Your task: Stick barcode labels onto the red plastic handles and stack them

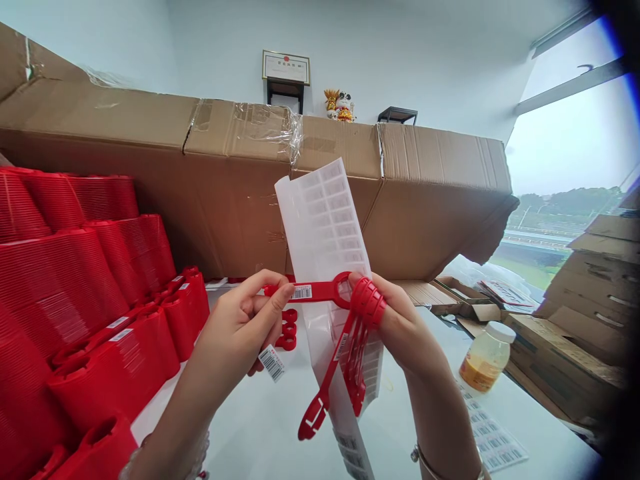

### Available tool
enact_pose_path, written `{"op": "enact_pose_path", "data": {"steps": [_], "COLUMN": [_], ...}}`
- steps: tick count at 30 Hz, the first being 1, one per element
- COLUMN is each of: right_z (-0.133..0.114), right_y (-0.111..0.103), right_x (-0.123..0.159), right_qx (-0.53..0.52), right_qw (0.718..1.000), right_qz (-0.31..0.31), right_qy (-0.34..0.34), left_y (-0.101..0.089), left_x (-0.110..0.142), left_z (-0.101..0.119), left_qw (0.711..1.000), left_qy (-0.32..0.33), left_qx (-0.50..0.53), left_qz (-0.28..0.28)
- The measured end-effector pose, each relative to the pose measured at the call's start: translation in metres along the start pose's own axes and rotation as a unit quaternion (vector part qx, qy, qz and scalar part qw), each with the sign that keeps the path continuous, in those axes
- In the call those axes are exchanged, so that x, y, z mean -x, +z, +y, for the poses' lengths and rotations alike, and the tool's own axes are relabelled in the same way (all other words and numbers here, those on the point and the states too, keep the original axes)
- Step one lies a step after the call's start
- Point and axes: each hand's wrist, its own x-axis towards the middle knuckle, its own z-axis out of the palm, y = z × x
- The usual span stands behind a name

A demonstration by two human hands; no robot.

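My left hand (250, 320) is closed, thumb and finger pinching one end of a red plastic strap (323, 291). A small barcode sticker (302, 292) lies on that strap beside my thumb. Another barcode label (271, 363) clings at the lower fingers of the same hand. My right hand (400, 320) grips the ring ends of several red straps (369, 303), their tails hanging down. The stretched strap's ring end meets my right fingertips. A white sheet of barcode labels (330, 220) stands upright behind the straps, apparently also held by my right hand; its grip is partly hidden.
Stacks of red plastic parts (60, 280) fill the left side. A long cardboard box (240, 200) spans the back of the white table (400, 427). On the right are a jar of orange contents (486, 360), another label sheet (493, 427) and cardboard boxes (565, 347).
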Motion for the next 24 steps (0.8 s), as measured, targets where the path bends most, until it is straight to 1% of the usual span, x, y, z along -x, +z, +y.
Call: {"op": "enact_pose_path", "data": {"steps": [3, 8, 11, 15, 17, 19, 21, 22, 23, 24], "right_z": [0.001, 0.001, -0.001, -0.005, -0.005, -0.002, 0.002, 0.005, 0.007, 0.010], "right_y": [0.000, 0.000, 0.002, 0.007, 0.008, 0.008, 0.008, 0.007, 0.007, 0.008], "right_x": [0.000, 0.002, 0.003, 0.005, 0.004, 0.002, 0.000, -0.002, -0.004, -0.007], "right_qx": [0.004, 0.004, 0.003, 0.013, 0.023, 0.022, 0.011, 0.007, 0.004, 0.003], "right_qw": [1.000, 1.000, 1.000, 1.000, 0.999, 0.999, 0.999, 0.999, 0.999, 0.999], "right_qz": [0.001, 0.004, 0.008, 0.023, 0.032, 0.037, 0.039, 0.042, 0.044, 0.049], "right_qy": [-0.004, 0.004, 0.003, -0.004, -0.002, -0.006, -0.013, -0.014, -0.011, -0.007], "left_y": [-0.001, -0.002, 0.001, 0.006, 0.006, 0.002, -0.003, -0.005, -0.006, -0.006], "left_x": [-0.001, -0.002, 0.001, 0.001, -0.003, -0.010, -0.017, -0.020, -0.022, -0.024], "left_z": [-0.002, 0.000, 0.002, -0.002, -0.006, -0.011, -0.014, -0.015, -0.016, -0.017], "left_qw": [1.000, 1.000, 1.000, 0.999, 0.997, 0.986, 0.963, 0.953, 0.950, 0.953], "left_qy": [0.001, 0.014, 0.013, 0.015, 0.009, -0.001, -0.013, -0.020, -0.028, -0.029], "left_qx": [-0.004, 0.002, -0.009, -0.030, -0.064, -0.143, -0.233, -0.264, -0.275, -0.268], "left_qz": [0.002, -0.024, -0.017, 0.017, 0.043, 0.090, 0.135, 0.146, 0.146, 0.141]}}
